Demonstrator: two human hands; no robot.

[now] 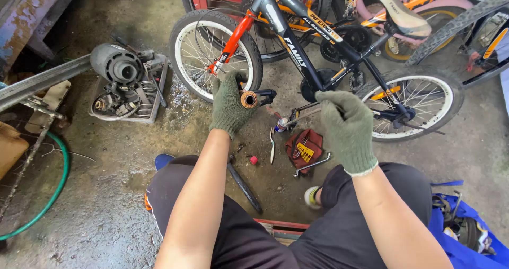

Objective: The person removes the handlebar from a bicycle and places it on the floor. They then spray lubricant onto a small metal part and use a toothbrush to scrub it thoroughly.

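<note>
Both my hands wear green knit gloves. My left hand [229,106] grips a short rusty tube-shaped bicycle part [249,99], its open round end facing me and a dark metal piece sticking out to its right. My right hand [347,128] is closed around a thin metal rod [299,115] that points left toward the tube; a small spray can [281,124] lies on the floor near its tip. A small black and orange bicycle [313,62] stands just beyond my hands.
A red tool pouch [305,148] with a yellow tool, a wrench [313,164] and a dark bar [245,187] lie on the wet concrete floor. A tray with an electric motor [119,67] sits at left, a green hose [55,195] lower left, a blue bag [466,226] at right. More bicycles stand behind.
</note>
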